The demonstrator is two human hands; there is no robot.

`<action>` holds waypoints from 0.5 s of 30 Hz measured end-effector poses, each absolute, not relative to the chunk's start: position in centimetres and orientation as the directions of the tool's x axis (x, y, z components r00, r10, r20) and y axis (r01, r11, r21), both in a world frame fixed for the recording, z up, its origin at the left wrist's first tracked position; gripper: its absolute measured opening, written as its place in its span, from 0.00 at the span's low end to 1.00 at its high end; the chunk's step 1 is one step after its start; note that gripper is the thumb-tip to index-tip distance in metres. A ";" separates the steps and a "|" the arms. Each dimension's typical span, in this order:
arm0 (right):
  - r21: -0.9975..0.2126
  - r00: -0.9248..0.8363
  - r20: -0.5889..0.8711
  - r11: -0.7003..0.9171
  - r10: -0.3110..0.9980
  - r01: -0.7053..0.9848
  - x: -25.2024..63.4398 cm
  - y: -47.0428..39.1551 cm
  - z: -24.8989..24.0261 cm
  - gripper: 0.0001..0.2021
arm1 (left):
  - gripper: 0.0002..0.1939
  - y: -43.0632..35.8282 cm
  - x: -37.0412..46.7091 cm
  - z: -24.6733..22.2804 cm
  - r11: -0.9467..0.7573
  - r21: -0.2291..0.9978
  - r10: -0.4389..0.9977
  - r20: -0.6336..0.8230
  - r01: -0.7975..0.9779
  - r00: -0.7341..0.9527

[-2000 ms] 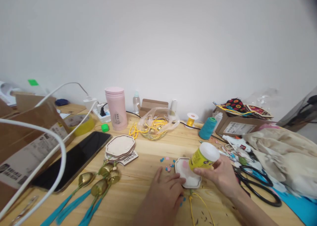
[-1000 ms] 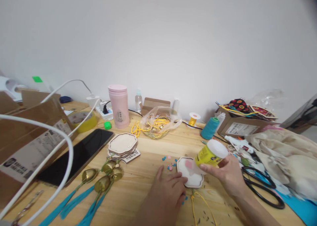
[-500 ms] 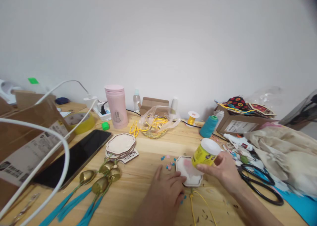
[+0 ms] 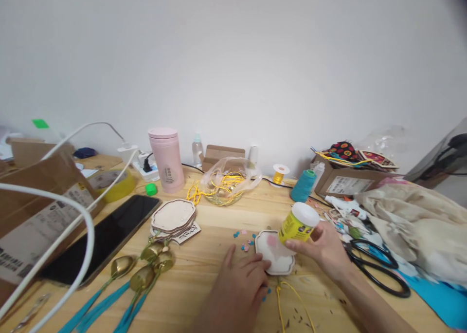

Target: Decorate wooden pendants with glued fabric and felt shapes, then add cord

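Note:
My right hand (image 4: 324, 250) grips a small yellow tub (image 4: 294, 228) with a white round top end, thumb along its lower side. The tub is tilted over the right part of a white scalloped plaque (image 4: 275, 263), which has a pale pink patch on it. I cannot tell whether the tub touches the plaque. My left hand (image 4: 241, 279) lies palm down on the table with fingers apart, its fingertips at the plaque's left edge. Tiny blue and pink pieces (image 4: 245, 248) are scattered just beyond it. A yellow cord (image 4: 279, 299) runs from the plaque's lower edge toward me.
Golden bells (image 4: 142, 277) with blue ribbons, stacked plaques (image 4: 173, 216) and a phone (image 4: 105, 238) lie left. Behind stand a pink tumbler (image 4: 167, 160), a bag of yellow cord (image 4: 229, 182) and a teal thread cone (image 4: 303, 186). Black-handled scissors (image 4: 379, 269) and beige cloth (image 4: 404, 226) lie right.
The view has shifted slightly, so everything sits a little further left. My right hand still holds the tub over the plaque, and my left hand stays flat beside it.

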State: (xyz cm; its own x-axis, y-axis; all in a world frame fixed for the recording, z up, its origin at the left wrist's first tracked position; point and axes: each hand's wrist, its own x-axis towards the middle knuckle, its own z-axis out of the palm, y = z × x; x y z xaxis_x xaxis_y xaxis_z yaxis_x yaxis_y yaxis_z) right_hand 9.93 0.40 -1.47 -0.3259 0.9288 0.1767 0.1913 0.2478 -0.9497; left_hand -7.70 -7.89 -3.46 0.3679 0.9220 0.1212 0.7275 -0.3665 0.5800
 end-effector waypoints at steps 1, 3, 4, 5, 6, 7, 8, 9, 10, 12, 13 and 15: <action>-0.948 -0.317 0.185 0.253 0.930 0.191 10.0 0.4 -1.4 0.09 | 0.08 -7.9 -7.7 -3.5 -0.368 0.580 0.921 0.122 0.727 0.370; -0.949 -0.312 0.196 0.260 0.930 0.180 10.0 0.4 -1.3 0.09 | 0.09 -7.9 -7.7 -3.5 -0.358 0.582 0.923 0.102 0.730 0.372; -0.950 -0.327 0.192 0.259 0.925 0.176 10.0 0.4 -1.3 0.09 | 0.09 -7.9 -7.7 -3.5 -0.349 0.585 0.924 0.087 0.732 0.372; -0.953 -0.348 0.181 0.252 0.920 0.170 9.9 0.3 -1.3 0.09 | 0.09 -7.9 -7.7 -3.4 -0.341 0.590 0.925 0.073 0.732 0.373; -0.957 -0.362 0.171 0.242 0.916 0.158 9.9 0.2 -1.3 0.09 | 0.09 -7.9 -7.7 -3.4 -0.336 0.594 0.925 0.062 0.731 0.374; -0.963 -0.366 0.163 0.228 0.916 0.142 9.8 0.2 -1.3 0.10 | 0.09 -7.9 -7.7 -3.3 -0.332 0.598 0.926 0.060 0.729 0.373; -0.969 -0.355 0.158 0.214 0.922 0.125 9.7 0.1 -1.4 0.10 | 0.09 -7.8 -7.7 -3.2 -0.332 0.603 0.926 0.062 0.725 0.373; -0.972 -0.339 0.156 0.205 0.928 0.115 9.6 0.1 -1.5 0.11 | 0.09 -7.8 -7.7 -3.2 -0.335 0.607 0.926 0.072 0.721 0.371; -0.973 -0.325 0.157 0.203 0.932 0.113 9.6 0.0 -1.5 0.11 | 0.09 -7.8 -7.7 -3.2 -0.338 0.611 0.926 0.081 0.716 0.368; -0.971 -0.318 0.158 0.207 0.935 0.124 9.6 0.0 -1.6 0.11 | 0.10 -7.9 -7.7 -3.2 -0.333 0.619 0.929 0.087 0.711 0.359; -0.970 -0.314 0.156 0.205 0.937 0.129 9.6 0.1 -1.5 0.11 | 0.10 -8.0 -7.7 -3.3 -0.328 0.626 0.931 0.086 0.708 0.355; -0.976 -0.254 0.154 0.186 0.955 0.111 9.7 0.3 -1.5 0.12 | 0.09 -8.1 -7.7 -3.5 -0.311 0.652 0.938 0.094 0.692 0.334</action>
State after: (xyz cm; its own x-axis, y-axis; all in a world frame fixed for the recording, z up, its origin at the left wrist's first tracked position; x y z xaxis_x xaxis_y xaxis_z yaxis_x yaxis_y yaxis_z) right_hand 9.74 0.27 -1.48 -0.2538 0.9550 0.1535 0.1108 0.1864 -0.9762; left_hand -7.69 -8.15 -3.47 0.3336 0.9380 0.0939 0.6917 -0.3112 0.6517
